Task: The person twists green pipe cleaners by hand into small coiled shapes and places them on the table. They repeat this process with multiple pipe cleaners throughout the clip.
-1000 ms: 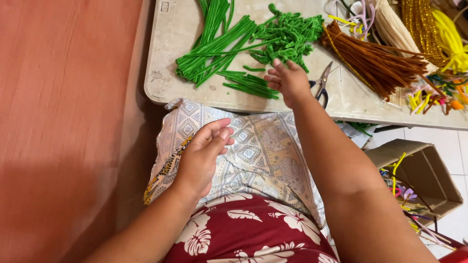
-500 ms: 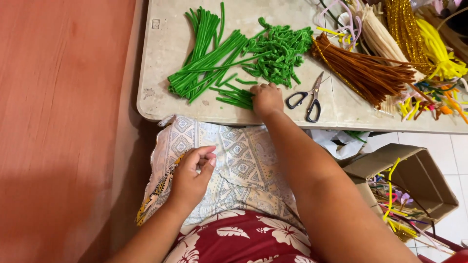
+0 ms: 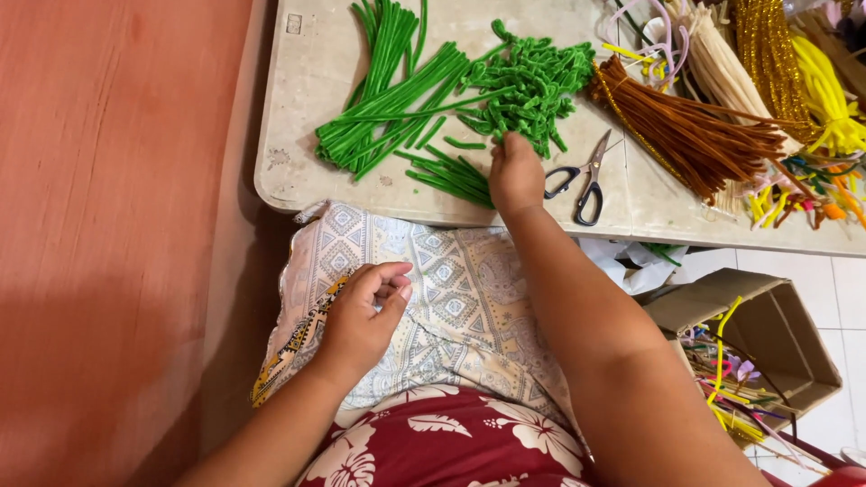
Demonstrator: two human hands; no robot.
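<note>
Change: the right hand (image 3: 516, 171) has come back from the curled green pieces toward the near table edge, and now rests between the short green stems (image 3: 448, 173) and the scissors (image 3: 582, 178); the view has slid with it.
Right hand fingers: curled down onto the tabletop at the foot of the curled green pile (image 3: 532, 83); whether they pinch a stem I cannot tell.
Left hand: the left hand (image 3: 365, 316) has stayed on the patterned cloth (image 3: 451, 289) in the lap, fingers loosely folded, holding nothing visible.
Meaning: the picking appears to have shifted from the pile to the cut stems.
Edges: the table (image 3: 298, 99) rim lies just below the right wrist.
Open room: bare tabletop left of the long green stems (image 3: 388, 90); brown stems (image 3: 686, 126) crowd the right; a cardboard box (image 3: 767, 343) sits on the floor.
</note>
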